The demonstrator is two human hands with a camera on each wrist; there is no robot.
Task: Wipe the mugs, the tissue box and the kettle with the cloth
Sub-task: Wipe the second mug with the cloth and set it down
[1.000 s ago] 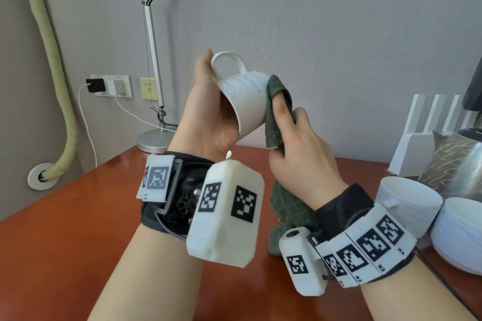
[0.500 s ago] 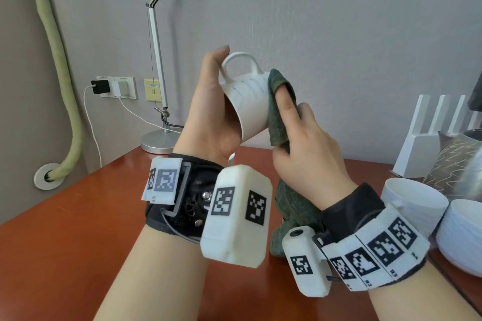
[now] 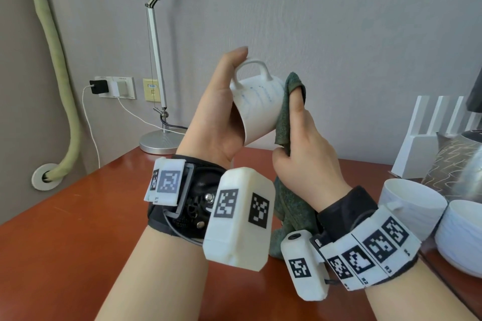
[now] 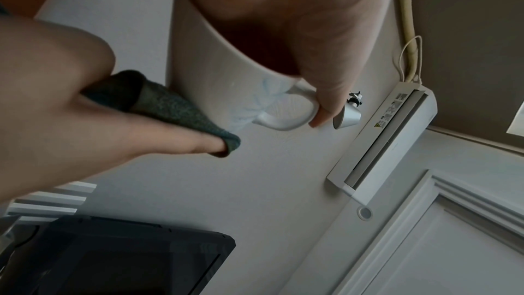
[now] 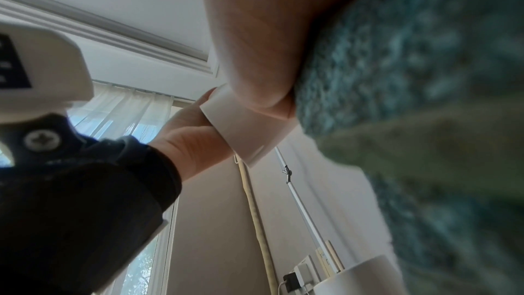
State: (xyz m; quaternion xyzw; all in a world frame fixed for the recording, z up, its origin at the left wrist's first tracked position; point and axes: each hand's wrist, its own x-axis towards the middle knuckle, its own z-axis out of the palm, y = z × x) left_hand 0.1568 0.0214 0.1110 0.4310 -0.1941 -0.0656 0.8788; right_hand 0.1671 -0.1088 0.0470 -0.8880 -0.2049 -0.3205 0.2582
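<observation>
My left hand [image 3: 216, 112] grips a white mug [image 3: 258, 107] in the air, tilted with its mouth toward me and its handle up. The left wrist view shows the same mug [image 4: 226, 64], with my thumb against its handle. My right hand [image 3: 302, 143] holds a green cloth [image 3: 285, 109] and presses it against the mug's right side, the cloth's tail hanging down to the table. In the right wrist view the cloth [image 5: 411, 75] fills the right half. Two more white mugs [image 3: 409, 203] and a patterned metal kettle [image 3: 459, 161] stand at the right. The tissue box is not in view.
The reddish wooden table [image 3: 65, 229] runs under both arms. A desk lamp base [image 3: 159, 142] stands at the back by the wall, near a socket with chargers [image 3: 114, 87]. A white slatted rack [image 3: 430, 135] stands behind the kettle.
The left hand has turned the mug so its handle sits more on top. Both hands have shifted slightly right, with the cloth still against the mug's side.
</observation>
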